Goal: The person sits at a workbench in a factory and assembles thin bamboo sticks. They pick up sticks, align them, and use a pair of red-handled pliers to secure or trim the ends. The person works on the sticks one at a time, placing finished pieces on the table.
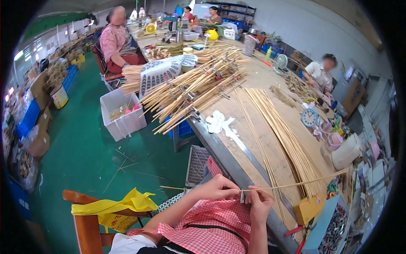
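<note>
A long thin straw-coloured stick [171,187] lies crosswise over my lap, one end beyond my left arm and the other past the table's right side. My left hand [222,186] is closed on it, thumb and fingers pinching. Close beside, my right hand [259,201] pinches the same stick. Between the hands a small pale clip-like piece [242,196] hangs at the stick; how it is fastened I cannot make out. On the table ahead, a bundle of similar sticks [281,135] lies lengthwise, with a few loose sticks [255,136] to its left.
Clipped stick bundles [190,91] overhang the table's left edge. At right are a yellow box [310,209], red-handled pliers [294,230] and a light-blue box [315,237] of small dark pieces. A white bin [122,122] and wooden chair [82,228] stand left. Several people work around the table.
</note>
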A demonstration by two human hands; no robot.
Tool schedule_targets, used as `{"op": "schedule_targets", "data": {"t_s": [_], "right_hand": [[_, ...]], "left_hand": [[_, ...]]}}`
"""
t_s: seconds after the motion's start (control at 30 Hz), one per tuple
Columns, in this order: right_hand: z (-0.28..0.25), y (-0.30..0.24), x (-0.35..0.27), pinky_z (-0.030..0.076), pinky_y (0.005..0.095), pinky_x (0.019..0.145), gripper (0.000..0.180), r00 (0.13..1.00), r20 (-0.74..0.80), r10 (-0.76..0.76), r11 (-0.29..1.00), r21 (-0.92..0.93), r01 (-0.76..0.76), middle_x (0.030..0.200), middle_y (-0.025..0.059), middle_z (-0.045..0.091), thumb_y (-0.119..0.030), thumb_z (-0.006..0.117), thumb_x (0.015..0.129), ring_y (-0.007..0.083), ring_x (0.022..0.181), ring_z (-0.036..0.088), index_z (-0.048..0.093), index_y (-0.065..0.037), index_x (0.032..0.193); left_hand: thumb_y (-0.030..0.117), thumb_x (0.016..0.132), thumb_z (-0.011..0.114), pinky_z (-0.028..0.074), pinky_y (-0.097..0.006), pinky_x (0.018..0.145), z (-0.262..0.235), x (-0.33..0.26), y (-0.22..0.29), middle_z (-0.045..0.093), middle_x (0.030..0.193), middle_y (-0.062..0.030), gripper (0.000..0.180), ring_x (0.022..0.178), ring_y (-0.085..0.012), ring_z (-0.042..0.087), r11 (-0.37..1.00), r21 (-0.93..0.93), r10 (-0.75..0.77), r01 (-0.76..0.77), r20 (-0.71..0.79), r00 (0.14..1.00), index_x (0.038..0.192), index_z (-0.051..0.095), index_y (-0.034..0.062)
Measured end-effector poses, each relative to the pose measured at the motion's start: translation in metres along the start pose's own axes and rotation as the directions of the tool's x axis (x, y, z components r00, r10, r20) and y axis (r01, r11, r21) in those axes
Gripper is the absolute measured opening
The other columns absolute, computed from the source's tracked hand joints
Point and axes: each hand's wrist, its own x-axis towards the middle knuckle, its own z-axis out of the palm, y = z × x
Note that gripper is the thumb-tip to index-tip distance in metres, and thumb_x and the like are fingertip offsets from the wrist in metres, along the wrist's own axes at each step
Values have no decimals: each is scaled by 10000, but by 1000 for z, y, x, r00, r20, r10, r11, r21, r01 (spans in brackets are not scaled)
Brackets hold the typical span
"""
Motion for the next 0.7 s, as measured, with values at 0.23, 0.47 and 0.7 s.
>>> {"op": "schedule_targets", "data": {"t_s": [0.23,0.47,0.7], "right_hand": [[-10,12,-3,439,232,506,118,988,-157,8,998,70,3,691,85,622,-31,594,882,109,521,544,652,71,870],[-11,26,-3,448,227,521,125,983,-186,0,1000,27,5,712,96,641,-33,603,882,105,535,561,664,74,859],[-10,21,-3,442,229,508,122,988,-154,2,1000,-13,-4,707,94,641,-30,598,883,106,529,556,667,68,858]], "left_hand": [[116,893,586,527,-280,632,-50,-15,4,627,1063,-138,443,704,-145,628,918,-208,170,-337,-560,811,1312,471,29],[201,945,523,484,-194,472,-104,-77,44,633,996,-88,556,548,-68,532,816,-61,230,-574,-878,420,1398,293,-26],[206,940,537,468,-201,503,-98,-79,41,631,871,-103,371,544,-96,538,846,-68,230,-529,-848,478,1207,518,-50]]}}
